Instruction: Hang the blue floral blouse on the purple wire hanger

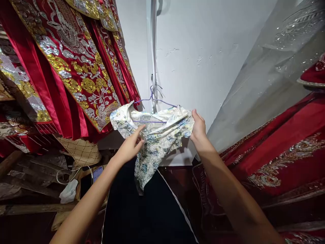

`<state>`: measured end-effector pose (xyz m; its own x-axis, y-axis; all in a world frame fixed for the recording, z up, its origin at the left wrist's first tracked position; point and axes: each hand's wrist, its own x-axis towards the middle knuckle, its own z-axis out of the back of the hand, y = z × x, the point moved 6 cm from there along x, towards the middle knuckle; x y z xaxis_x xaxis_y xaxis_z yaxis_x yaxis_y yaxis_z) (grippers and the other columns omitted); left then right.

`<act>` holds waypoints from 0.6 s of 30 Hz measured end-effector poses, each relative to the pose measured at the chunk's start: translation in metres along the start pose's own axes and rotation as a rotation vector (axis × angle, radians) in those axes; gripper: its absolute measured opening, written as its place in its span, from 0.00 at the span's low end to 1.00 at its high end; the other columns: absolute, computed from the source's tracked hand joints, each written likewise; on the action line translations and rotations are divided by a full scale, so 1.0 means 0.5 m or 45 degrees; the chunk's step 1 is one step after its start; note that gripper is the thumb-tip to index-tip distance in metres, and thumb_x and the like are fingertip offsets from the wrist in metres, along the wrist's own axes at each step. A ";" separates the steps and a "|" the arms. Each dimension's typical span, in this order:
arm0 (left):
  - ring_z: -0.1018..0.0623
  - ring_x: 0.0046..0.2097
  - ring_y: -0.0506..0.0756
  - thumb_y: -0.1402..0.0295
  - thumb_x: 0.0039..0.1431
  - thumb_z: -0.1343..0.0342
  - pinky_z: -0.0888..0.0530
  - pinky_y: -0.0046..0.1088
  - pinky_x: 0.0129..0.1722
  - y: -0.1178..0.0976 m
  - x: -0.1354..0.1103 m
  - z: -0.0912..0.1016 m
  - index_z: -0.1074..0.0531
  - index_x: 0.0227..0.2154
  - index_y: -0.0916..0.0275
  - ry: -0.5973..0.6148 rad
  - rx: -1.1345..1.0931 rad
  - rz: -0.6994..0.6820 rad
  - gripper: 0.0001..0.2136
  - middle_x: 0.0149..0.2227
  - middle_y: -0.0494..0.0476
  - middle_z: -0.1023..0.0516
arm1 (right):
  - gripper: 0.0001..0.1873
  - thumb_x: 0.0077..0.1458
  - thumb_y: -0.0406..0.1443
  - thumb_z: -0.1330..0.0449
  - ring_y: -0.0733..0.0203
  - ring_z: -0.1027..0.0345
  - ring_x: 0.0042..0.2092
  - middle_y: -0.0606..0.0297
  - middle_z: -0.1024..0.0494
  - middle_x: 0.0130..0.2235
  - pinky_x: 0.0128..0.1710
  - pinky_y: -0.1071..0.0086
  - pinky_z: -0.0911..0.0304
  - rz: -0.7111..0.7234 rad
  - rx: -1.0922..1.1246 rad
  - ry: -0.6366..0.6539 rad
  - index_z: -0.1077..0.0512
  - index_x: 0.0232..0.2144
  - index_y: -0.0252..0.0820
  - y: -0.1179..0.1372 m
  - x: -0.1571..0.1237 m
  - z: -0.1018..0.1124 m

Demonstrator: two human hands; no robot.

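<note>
Hanging before me: the patterned top [157,152], draped on a purple hanger [149,121], its neckline gaping and its lower end narrowing to a point.
Purple hanger: it passes inside the neckline, I judge to carry the shoulders and spread the cloth; its hook is up by the white post [151,40], though I can't tell what it catches on.
Neckline: my left hand [132,145] is at the front, just below the neck hole, index finger stretched along the cloth, the others curled; I can't tell whether they pinch any fabric.
Sleeve edge: my right hand [198,128] grasps the top's right edge, probably so that side is drawn outward rather than folding in.
Between the hands: most of the top lies here, its pointed end lower than my fingers.
Below: dark cloth [149,217] with pale edging, behind the tip.
Left side: red embroidered garments [88,84]; lower, a phone [97,173] near a white cable [58,174].
Right side: a pale sheer covering [254,78] above red cloth [279,162].
</note>
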<state>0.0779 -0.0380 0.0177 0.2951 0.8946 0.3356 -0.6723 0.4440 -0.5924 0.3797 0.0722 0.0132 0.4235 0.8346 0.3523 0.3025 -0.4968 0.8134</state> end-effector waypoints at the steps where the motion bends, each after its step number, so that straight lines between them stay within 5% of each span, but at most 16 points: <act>1: 0.25 0.39 0.57 0.64 0.67 0.53 0.31 0.31 0.42 0.005 0.007 -0.015 0.50 0.69 0.55 0.038 -0.004 0.012 0.29 0.41 0.57 0.23 | 0.25 0.53 0.52 0.35 0.49 0.32 0.58 0.53 0.22 0.47 0.54 0.54 0.33 -0.073 0.018 0.007 0.27 0.42 0.38 -0.010 -0.014 0.007; 4: 0.25 0.37 0.58 0.63 0.66 0.52 0.32 0.31 0.39 0.027 0.016 -0.065 0.42 0.65 0.58 0.179 0.048 0.060 0.25 0.37 0.57 0.24 | 0.26 0.53 0.55 0.37 0.48 0.28 0.53 0.55 0.20 0.44 0.49 0.54 0.29 -0.230 0.058 0.052 0.27 0.43 0.40 -0.029 -0.063 0.025; 8: 0.27 0.33 0.59 0.58 0.67 0.53 0.34 0.31 0.34 0.052 -0.003 -0.124 0.30 0.49 0.60 0.366 0.153 0.103 0.15 0.31 0.56 0.27 | 0.25 0.52 0.54 0.36 0.49 0.25 0.48 0.57 0.20 0.41 0.46 0.56 0.28 -0.216 0.091 0.024 0.27 0.41 0.41 -0.026 -0.092 0.038; 11: 0.27 0.37 0.60 0.59 0.68 0.56 0.33 0.33 0.36 0.057 -0.031 -0.141 0.30 0.41 0.60 0.294 0.213 0.122 0.13 0.32 0.57 0.29 | 0.24 0.51 0.53 0.35 0.51 0.24 0.45 0.57 0.20 0.41 0.45 0.58 0.28 -0.212 0.108 0.007 0.26 0.41 0.40 -0.036 -0.093 0.041; 14: 0.27 0.42 0.61 0.63 0.69 0.58 0.32 0.35 0.40 0.059 -0.059 -0.154 0.30 0.36 0.61 0.155 0.299 0.195 0.13 0.35 0.60 0.30 | 0.22 0.53 0.51 0.38 0.55 0.25 0.43 0.59 0.21 0.40 0.44 0.61 0.29 -0.127 -0.017 -0.191 0.27 0.40 0.40 -0.063 -0.124 0.086; 18: 0.25 0.38 0.60 0.68 0.68 0.58 0.33 0.34 0.38 0.048 -0.085 -0.190 0.32 0.33 0.60 0.137 0.206 0.264 0.11 0.35 0.61 0.28 | 0.15 0.58 0.46 0.43 0.55 0.28 0.47 0.61 0.23 0.44 0.47 0.60 0.31 0.103 -0.424 -0.469 0.29 0.43 0.44 -0.109 -0.260 0.162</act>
<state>0.1139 -0.0604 -0.0804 0.2045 0.9696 0.1344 -0.8229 0.2447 -0.5127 0.3771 -0.0284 -0.1146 0.7260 0.6270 0.2825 -0.0077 -0.4034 0.9150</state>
